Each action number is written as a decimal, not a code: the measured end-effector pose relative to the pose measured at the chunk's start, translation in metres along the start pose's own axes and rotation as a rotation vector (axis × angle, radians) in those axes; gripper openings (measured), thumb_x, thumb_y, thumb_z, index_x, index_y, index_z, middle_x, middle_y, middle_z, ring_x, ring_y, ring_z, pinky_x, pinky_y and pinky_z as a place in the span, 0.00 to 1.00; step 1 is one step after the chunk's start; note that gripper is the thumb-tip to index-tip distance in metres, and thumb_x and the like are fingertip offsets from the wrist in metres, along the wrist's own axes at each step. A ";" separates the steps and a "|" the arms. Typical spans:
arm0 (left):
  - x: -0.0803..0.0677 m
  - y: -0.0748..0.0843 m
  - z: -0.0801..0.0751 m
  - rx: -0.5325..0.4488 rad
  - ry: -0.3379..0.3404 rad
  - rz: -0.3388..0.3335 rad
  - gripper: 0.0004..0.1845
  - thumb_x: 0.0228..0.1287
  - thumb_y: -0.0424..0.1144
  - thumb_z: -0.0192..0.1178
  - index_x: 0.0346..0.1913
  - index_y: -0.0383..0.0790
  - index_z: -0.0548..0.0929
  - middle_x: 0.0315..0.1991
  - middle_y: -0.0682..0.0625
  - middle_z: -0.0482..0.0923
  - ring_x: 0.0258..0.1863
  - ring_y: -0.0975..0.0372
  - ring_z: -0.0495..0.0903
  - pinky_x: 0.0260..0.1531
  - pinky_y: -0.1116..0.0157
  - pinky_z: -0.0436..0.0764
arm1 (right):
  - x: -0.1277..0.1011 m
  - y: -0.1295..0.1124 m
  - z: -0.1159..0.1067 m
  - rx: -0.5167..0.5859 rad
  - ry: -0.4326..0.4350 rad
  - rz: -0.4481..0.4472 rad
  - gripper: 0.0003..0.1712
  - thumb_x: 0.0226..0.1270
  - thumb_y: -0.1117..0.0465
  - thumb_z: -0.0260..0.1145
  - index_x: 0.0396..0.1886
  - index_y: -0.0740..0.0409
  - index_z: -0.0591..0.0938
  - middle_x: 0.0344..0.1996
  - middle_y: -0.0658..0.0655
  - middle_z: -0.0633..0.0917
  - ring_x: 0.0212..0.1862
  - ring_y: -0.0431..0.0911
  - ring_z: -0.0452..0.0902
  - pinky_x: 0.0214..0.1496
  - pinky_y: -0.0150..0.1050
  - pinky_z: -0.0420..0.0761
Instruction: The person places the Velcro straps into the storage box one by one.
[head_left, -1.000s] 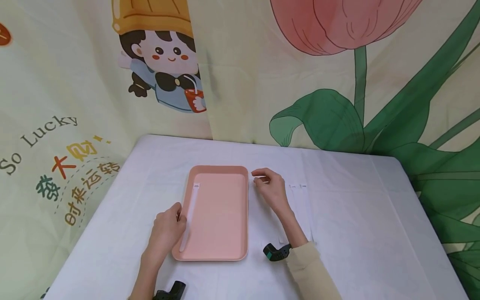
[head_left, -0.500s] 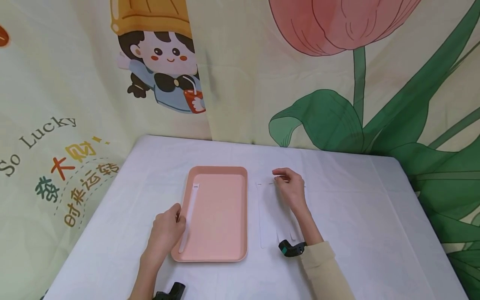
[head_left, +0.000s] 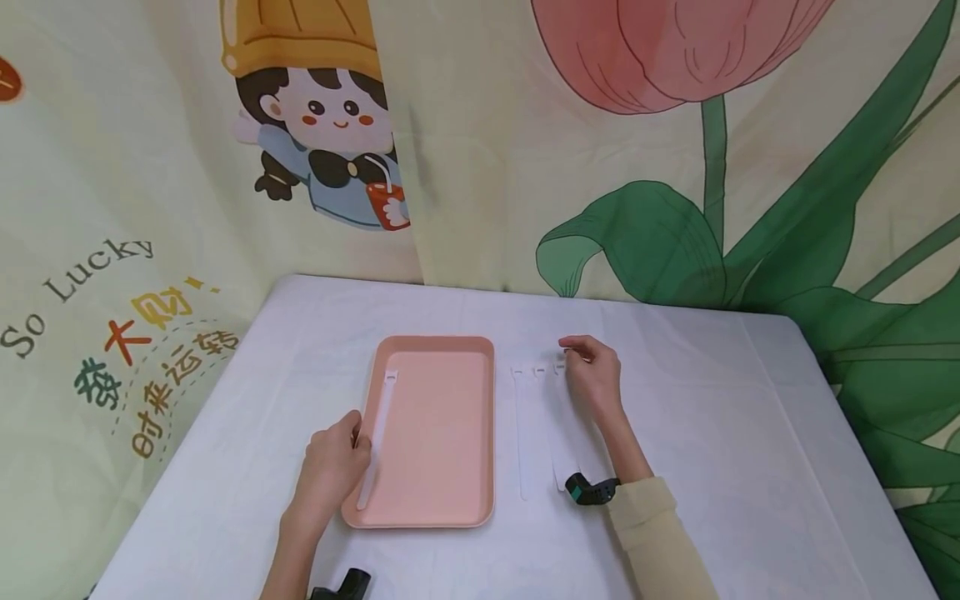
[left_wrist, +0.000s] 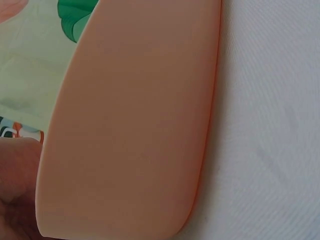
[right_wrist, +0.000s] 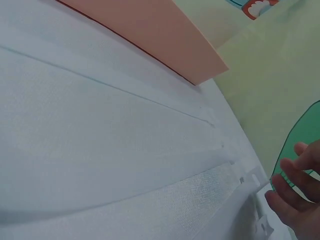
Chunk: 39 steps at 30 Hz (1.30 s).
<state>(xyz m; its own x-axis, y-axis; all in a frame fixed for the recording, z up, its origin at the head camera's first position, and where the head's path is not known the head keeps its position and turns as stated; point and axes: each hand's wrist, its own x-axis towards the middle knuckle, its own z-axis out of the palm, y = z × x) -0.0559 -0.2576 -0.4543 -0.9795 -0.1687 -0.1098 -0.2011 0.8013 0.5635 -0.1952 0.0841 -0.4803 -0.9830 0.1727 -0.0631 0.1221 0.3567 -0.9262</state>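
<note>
In the head view my left hand [head_left: 335, 458] grips the left rim of a pink tray [head_left: 457, 433]. A thin white strip [head_left: 381, 429] with a small slotted head lies lengthwise along the tray's left side. The left wrist view shows the tray's outer wall [left_wrist: 130, 120] close up, with part of the left hand [left_wrist: 19, 185] at its edge. My right hand [head_left: 596, 379] is over several similar white strips [head_left: 521, 437] on the table. Its fingers [right_wrist: 295, 180] are loosely curled beside the slotted heads [right_wrist: 254, 176], with no strip visible between them. The hand hides part of the rightmost strips.
A white cloth [head_left: 735, 467] covers the table. Behind it hangs a patterned curtain [head_left: 472, 183] with a tulip and a cartoon figure. The tray's right wall [right_wrist: 145, 30] stands near the strips. Each wrist carries a black camera [head_left: 591, 490].
My right hand has moved right, away from the tray, along the row of strips. Three strip heads now show left of it. The left hand has stayed on the tray rim.
</note>
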 end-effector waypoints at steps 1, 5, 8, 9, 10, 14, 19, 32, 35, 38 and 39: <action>0.000 0.001 0.001 -0.002 0.001 -0.001 0.08 0.68 0.28 0.51 0.30 0.37 0.68 0.18 0.49 0.64 0.17 0.61 0.65 0.17 0.67 0.63 | 0.002 0.001 0.000 0.004 -0.008 0.006 0.15 0.73 0.66 0.57 0.50 0.57 0.87 0.51 0.58 0.86 0.56 0.52 0.77 0.62 0.49 0.75; 0.001 0.003 0.003 -0.003 0.013 0.003 0.09 0.68 0.28 0.51 0.29 0.38 0.67 0.18 0.50 0.63 0.18 0.61 0.65 0.18 0.67 0.62 | 0.010 0.005 -0.001 0.002 -0.046 0.020 0.14 0.73 0.66 0.59 0.51 0.58 0.86 0.53 0.57 0.86 0.56 0.51 0.78 0.59 0.46 0.77; 0.002 0.004 0.004 -0.002 0.022 0.006 0.09 0.68 0.28 0.51 0.29 0.38 0.67 0.18 0.50 0.63 0.18 0.61 0.64 0.18 0.67 0.62 | 0.016 0.007 -0.002 -0.011 -0.073 0.022 0.13 0.72 0.65 0.61 0.52 0.58 0.86 0.53 0.57 0.86 0.54 0.51 0.79 0.53 0.41 0.79; 0.002 0.005 0.005 -0.002 0.023 0.005 0.09 0.68 0.28 0.51 0.29 0.38 0.67 0.18 0.50 0.63 0.18 0.61 0.64 0.18 0.67 0.62 | 0.017 0.007 -0.002 -0.014 -0.081 0.018 0.13 0.72 0.65 0.62 0.52 0.58 0.87 0.53 0.57 0.86 0.52 0.51 0.79 0.51 0.39 0.79; 0.003 0.004 0.005 -0.001 0.022 0.005 0.09 0.68 0.28 0.51 0.29 0.38 0.67 0.18 0.50 0.63 0.18 0.61 0.64 0.18 0.67 0.62 | 0.017 0.008 -0.002 -0.019 -0.085 0.013 0.13 0.72 0.65 0.62 0.52 0.59 0.87 0.53 0.57 0.86 0.52 0.51 0.79 0.49 0.37 0.79; 0.003 0.005 0.005 -0.003 0.010 -0.002 0.08 0.68 0.28 0.51 0.30 0.37 0.68 0.19 0.49 0.64 0.18 0.61 0.65 0.17 0.67 0.63 | 0.015 0.009 -0.002 -0.031 -0.104 -0.002 0.14 0.71 0.66 0.63 0.52 0.59 0.86 0.53 0.58 0.86 0.49 0.51 0.81 0.44 0.33 0.80; 0.004 0.006 0.004 -0.005 0.005 -0.005 0.08 0.68 0.28 0.51 0.30 0.37 0.68 0.19 0.49 0.64 0.18 0.61 0.66 0.18 0.67 0.63 | 0.013 0.009 -0.002 -0.049 -0.125 -0.024 0.15 0.69 0.68 0.62 0.52 0.59 0.86 0.51 0.59 0.88 0.49 0.51 0.83 0.44 0.35 0.82; 0.004 0.006 0.003 0.008 0.005 0.007 0.08 0.68 0.28 0.51 0.30 0.37 0.68 0.19 0.49 0.64 0.18 0.61 0.65 0.18 0.67 0.63 | 0.007 0.013 -0.008 -0.057 -0.127 -0.011 0.15 0.68 0.69 0.63 0.51 0.60 0.86 0.45 0.60 0.88 0.39 0.50 0.81 0.39 0.35 0.82; 0.004 0.006 0.002 0.011 0.004 0.007 0.08 0.68 0.28 0.51 0.30 0.37 0.68 0.19 0.49 0.63 0.18 0.60 0.65 0.18 0.67 0.63 | 0.007 0.013 -0.009 -0.059 -0.123 0.002 0.15 0.68 0.69 0.63 0.51 0.60 0.87 0.44 0.60 0.87 0.37 0.49 0.81 0.38 0.36 0.82; 0.003 0.007 0.002 0.011 0.002 0.006 0.08 0.68 0.28 0.51 0.30 0.37 0.68 0.19 0.49 0.63 0.18 0.60 0.65 0.18 0.66 0.62 | 0.006 0.012 -0.010 -0.066 -0.122 0.012 0.14 0.69 0.68 0.63 0.51 0.59 0.87 0.44 0.60 0.87 0.37 0.50 0.81 0.38 0.36 0.82; 0.003 0.007 0.002 0.011 0.001 0.006 0.08 0.68 0.28 0.51 0.30 0.37 0.67 0.19 0.49 0.63 0.18 0.60 0.65 0.18 0.66 0.62 | 0.005 0.012 -0.010 -0.069 -0.122 0.016 0.14 0.69 0.68 0.63 0.51 0.59 0.87 0.45 0.60 0.87 0.38 0.50 0.81 0.39 0.36 0.83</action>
<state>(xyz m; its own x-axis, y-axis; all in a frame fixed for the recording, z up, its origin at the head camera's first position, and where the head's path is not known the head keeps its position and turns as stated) -0.0598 -0.2516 -0.4522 -0.9807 -0.1645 -0.1061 -0.1957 0.8086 0.5548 -0.1976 0.0987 -0.4879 -0.9897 0.0678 -0.1262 0.1430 0.4181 -0.8971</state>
